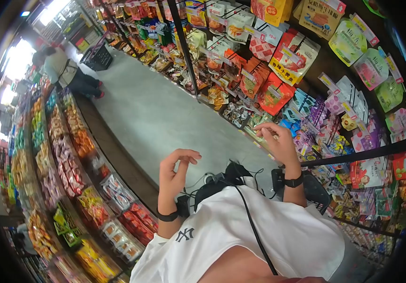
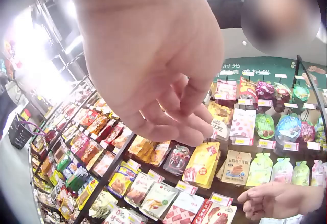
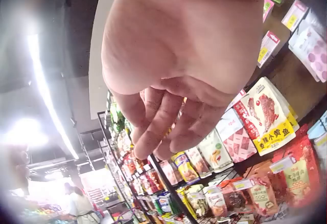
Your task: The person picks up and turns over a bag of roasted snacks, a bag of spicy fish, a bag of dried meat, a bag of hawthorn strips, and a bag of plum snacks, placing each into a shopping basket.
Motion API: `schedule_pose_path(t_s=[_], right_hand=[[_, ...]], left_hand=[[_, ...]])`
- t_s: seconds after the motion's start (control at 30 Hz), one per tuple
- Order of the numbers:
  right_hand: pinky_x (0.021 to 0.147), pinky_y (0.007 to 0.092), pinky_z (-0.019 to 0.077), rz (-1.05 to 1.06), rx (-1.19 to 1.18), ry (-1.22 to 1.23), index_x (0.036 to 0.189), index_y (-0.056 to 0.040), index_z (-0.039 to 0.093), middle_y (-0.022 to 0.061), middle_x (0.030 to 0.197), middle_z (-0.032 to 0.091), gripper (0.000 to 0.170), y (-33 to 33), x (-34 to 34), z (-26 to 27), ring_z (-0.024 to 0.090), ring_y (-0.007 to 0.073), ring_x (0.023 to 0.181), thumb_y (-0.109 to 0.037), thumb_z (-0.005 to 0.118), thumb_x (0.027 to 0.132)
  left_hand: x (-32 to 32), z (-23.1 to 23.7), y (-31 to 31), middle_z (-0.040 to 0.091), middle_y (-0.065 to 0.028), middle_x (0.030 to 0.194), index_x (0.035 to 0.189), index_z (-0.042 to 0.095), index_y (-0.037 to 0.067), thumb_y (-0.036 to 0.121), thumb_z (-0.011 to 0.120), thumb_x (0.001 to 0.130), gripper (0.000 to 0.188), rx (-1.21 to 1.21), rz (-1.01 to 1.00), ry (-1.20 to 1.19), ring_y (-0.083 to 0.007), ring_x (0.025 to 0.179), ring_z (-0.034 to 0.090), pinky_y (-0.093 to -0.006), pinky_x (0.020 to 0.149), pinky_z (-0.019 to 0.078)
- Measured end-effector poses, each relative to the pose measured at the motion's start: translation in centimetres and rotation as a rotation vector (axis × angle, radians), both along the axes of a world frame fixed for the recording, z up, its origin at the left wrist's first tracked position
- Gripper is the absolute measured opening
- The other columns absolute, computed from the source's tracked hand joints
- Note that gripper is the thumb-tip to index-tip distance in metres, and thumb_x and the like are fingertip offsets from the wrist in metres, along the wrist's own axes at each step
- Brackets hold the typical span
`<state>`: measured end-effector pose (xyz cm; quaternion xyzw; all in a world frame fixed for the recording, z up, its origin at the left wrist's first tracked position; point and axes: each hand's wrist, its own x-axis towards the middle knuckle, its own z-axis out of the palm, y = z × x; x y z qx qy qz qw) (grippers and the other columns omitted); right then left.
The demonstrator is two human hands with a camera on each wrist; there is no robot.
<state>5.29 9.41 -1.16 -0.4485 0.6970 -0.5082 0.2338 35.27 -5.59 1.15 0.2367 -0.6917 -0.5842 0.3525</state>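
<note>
In the head view the left hand (image 1: 174,175) is raised in front of the white shirt, its fingers loosely bent and holding nothing. The right hand (image 1: 281,144) is raised too, near the hanging snack packs, with nothing between its relaxed fingers. Close up in the left wrist view, the left hand (image 2: 158,55) hangs with loosely bent fingers, and the right hand (image 2: 281,201) shows at the lower right. In the right wrist view the right hand (image 3: 184,55) hangs empty before the shelves. A yellow and white pack (image 3: 268,119) is beside it, apart from the fingers.
Hanging snack packs (image 1: 295,56) line the right side. Bins of wrapped snacks (image 1: 71,167) run along the left. Grey floor (image 1: 141,104) lies between. A person (image 1: 66,68) bends near a black basket (image 1: 96,57) up the aisle. Black metal rails (image 1: 368,153) cross the right rack.
</note>
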Motion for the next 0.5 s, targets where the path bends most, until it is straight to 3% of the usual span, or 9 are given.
schedule_pose_path(t_s=[0.23, 0.37, 0.4, 0.5], right_hand=[[0.077, 0.0305, 0.0535, -0.212, -0.014, 0.06, 0.114, -0.0021, 0.07, 0.0075, 0.103, 0.075, 0.019, -4.5, -4.4, -2.5, 0.071, 0.0169, 0.096, -0.011, 0.06, 0.099], [0.079, 0.0299, 0.0526, -0.409, -0.045, -0.093, 0.126, -0.0029, 0.063, 0.0096, 0.119, 0.07, 0.03, -6.9, -9.6, -7.5, 0.067, 0.0158, 0.104, -0.012, 0.065, 0.097], [0.083, 0.0321, 0.0537, -0.455, -0.01, -0.099, 0.132, -0.0019, 0.057, 0.0136, 0.127, 0.066, 0.041, -7.5, -11.6, -8.7, 0.065, 0.0196, 0.112, -0.016, 0.068, 0.095], [0.091, 0.0365, 0.0534, -0.631, 0.061, -0.014, 0.136, -0.0008, 0.053, 0.0172, 0.132, 0.063, 0.049, -9.6, -17.4, -11.7, 0.062, 0.0269, 0.12, -0.022, 0.07, 0.094]], left_hand=[[-3.9, -1.5, -6.5, 0.075, -0.0092, 0.101, 0.105, 0.07, -0.002, -0.012, 0.046, 0.089, 0.031, 0.019, -0.086, -0.074, -0.0172, 0.083, 0.068, -0.0297, 0.079, 0.0537], [-7.5, -0.9, -9.9, 0.074, -0.0095, 0.1, 0.107, 0.069, -0.002, -0.011, 0.045, 0.092, 0.03, 0.002, -0.176, -0.168, -0.0179, 0.085, 0.067, -0.0309, 0.081, 0.0537], [-8.5, -0.8, -10.8, 0.074, -0.0097, 0.1, 0.108, 0.069, -0.003, -0.009, 0.045, 0.094, 0.028, 0.003, -0.194, -0.181, -0.0179, 0.086, 0.066, -0.0312, 0.082, 0.0532], [-12.2, -0.8, -14.1, 0.074, -0.0098, 0.1, 0.108, 0.069, -0.003, -0.007, 0.045, 0.097, 0.026, -0.013, -0.197, -0.204, -0.0183, 0.088, 0.066, -0.0316, 0.083, 0.0527]])
